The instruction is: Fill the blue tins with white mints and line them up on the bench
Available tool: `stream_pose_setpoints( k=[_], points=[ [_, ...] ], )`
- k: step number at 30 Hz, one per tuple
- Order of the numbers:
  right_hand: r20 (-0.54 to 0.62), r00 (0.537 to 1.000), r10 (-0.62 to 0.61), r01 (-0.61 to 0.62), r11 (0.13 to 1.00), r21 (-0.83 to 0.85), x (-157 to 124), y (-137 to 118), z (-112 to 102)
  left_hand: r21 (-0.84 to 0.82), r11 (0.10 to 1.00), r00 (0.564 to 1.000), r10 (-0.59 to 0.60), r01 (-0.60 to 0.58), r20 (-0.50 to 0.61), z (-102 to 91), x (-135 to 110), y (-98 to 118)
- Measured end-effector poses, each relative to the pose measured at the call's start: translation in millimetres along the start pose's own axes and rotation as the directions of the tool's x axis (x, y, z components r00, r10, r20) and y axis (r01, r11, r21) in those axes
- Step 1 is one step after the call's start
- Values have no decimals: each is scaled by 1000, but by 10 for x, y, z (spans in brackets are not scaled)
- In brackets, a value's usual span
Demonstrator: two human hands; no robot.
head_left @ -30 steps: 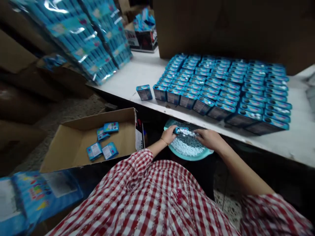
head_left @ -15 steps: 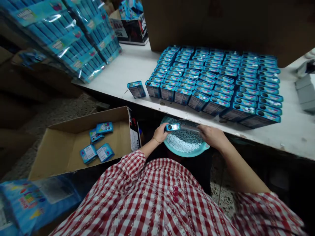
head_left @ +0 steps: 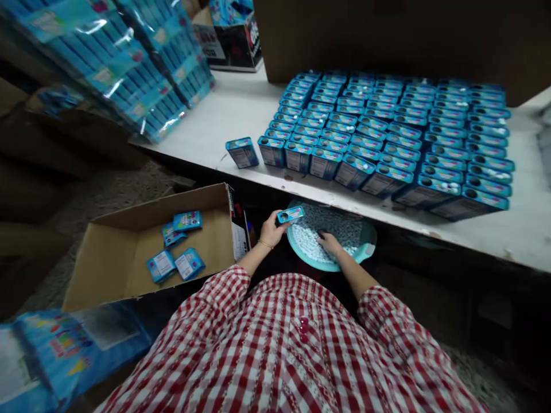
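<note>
My left hand (head_left: 270, 230) grips a small blue box (head_left: 290, 214) by its left end, over the left rim of a turquoise basin (head_left: 369, 250). A dark round spot shows on the box's upturned narrow face. Small white pellets (head_left: 307, 241) fill the basin, partly in shadow. My right hand (head_left: 330, 244) reaches down to the pellets, its fingers drawn together. Something small and dark shows at the fingertips; what it is I cannot make out.
Rows of blue boxes (head_left: 357, 135) stand on the white table (head_left: 241, 100), with a single blue box (head_left: 242, 152) at their left. An open cardboard carton (head_left: 112, 258) holds several blue packs. Wrapped blue packs (head_left: 116, 69) lean at the back left, near a black carton (head_left: 235, 49).
My right hand has come left and down from the basin's right rim to the pellets. My left hand has shifted slightly left with the blue box, which is now tilted.
</note>
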State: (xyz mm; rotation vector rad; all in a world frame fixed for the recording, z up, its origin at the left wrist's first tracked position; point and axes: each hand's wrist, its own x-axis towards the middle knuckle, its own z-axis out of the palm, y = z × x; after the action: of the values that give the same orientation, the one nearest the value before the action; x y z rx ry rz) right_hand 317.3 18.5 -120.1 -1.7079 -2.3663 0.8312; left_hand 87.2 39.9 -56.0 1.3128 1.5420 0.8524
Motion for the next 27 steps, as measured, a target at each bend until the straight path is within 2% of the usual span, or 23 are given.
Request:
stream_pose_setpoints(
  k=[3,5,9,11,14,17,20,23,27],
  points=[
    [7,997,73,-74,991,112,-97,97,-82,-43,999,1000,5,-4,15,-14,-1,-15],
    [7,995,103,-102,982,162,-191,132,-211,-23,1000,1000,18,-18,16,-10,2,-24],
    [-11,994,112,-101,934,343,-400,127,-647,131,989,997,71,-72,10,54,23,-8],
    [-32,995,91,-72,921,382,-487,70,-907,220,970,994,103,-106,21,112,31,34],
    [-26,999,47,-37,953,302,-541,-84,-1241,318,935,987,143,-158,69,214,25,121],
    [33,999,25,-31,981,191,-501,-274,-1440,376,904,977,168,-205,129,309,6,193],
    [87,993,74,-71,997,-38,-444,-477,-1538,418,879,970,169,-228,173,374,-5,221],
    [109,982,154,-116,949,-294,-420,-694,-1600,454,857,965,165,-243,206,412,-5,226],
    [136,976,172,-98,896,-434,-409,-967,-1670,477,841,960,157,-254,234,455,-7,239]
  ],
)
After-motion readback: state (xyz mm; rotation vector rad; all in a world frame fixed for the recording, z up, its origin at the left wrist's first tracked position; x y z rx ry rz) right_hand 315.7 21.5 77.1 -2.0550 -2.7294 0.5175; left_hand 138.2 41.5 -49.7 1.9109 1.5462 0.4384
